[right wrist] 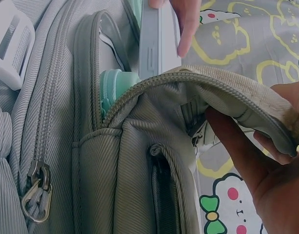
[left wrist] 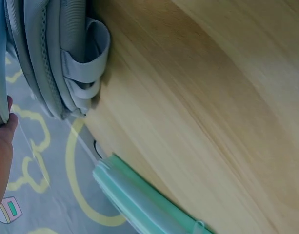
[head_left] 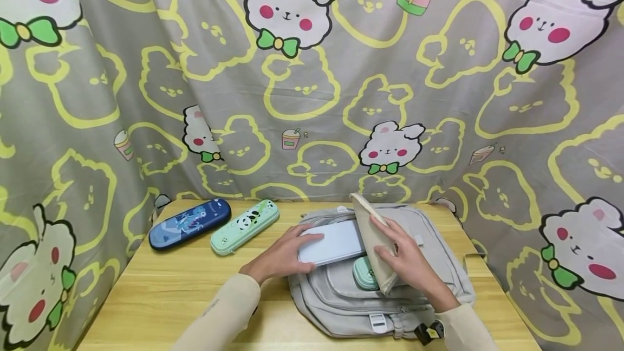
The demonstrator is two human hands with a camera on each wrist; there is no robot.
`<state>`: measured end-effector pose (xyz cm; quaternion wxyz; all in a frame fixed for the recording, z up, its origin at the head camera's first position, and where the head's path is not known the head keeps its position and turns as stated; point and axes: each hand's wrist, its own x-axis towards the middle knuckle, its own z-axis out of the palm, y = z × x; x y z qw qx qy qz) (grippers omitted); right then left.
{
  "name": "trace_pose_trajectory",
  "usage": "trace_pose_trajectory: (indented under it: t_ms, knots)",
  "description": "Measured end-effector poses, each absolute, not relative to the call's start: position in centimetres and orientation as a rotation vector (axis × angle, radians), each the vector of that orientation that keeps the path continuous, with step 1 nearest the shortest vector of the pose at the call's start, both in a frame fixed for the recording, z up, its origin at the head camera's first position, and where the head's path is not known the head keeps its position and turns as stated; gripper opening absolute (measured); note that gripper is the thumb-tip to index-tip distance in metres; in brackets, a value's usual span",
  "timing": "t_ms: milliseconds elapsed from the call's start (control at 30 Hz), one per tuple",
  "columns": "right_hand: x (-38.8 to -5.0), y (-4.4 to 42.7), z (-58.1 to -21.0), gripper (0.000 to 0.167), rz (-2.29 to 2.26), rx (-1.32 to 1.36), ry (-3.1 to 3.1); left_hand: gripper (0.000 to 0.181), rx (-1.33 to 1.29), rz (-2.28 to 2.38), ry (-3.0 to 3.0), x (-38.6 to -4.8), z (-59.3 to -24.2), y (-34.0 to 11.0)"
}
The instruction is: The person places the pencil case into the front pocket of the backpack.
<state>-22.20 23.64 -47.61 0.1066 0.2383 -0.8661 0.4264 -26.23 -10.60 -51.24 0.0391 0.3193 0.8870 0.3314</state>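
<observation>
A grey backpack [head_left: 346, 318] lies on the table, its front pocket unzipped. The right hand [head_left: 409, 259] grips the raised pocket flap [head_left: 368, 242]; in the right wrist view the thumb and fingers of the right hand [right wrist: 271, 161] are on both sides of the flap [right wrist: 237, 92]. Between thumb and fingers, the left hand [head_left: 287, 251] holds a pale blue-white case [head_left: 331, 242], its far end at the pocket opening. A mint green case [head_left: 364, 273] is partly inside the pocket, its remainder hidden by the flap.
On the table's left [head_left: 131, 297] lie a dark blue pencil case [head_left: 190, 225] and a mint pencil case with a panda [head_left: 245, 227]. A patterned curtain [head_left: 302, 96] hangs behind. A buckle [head_left: 377, 323] and a small dark-and-yellow charm [head_left: 430, 332] are at the backpack's near edge.
</observation>
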Motion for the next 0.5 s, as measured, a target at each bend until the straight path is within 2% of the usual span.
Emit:
trace_pose_trajectory:
  t_ms: [500]
  knots:
    - [-22.1, 23.7, -47.7, 0.068, 1.269, 0.696, -2.552, 0.070, 1.024, 0.916, 2.703, -27.1, -51.5, -8.9]
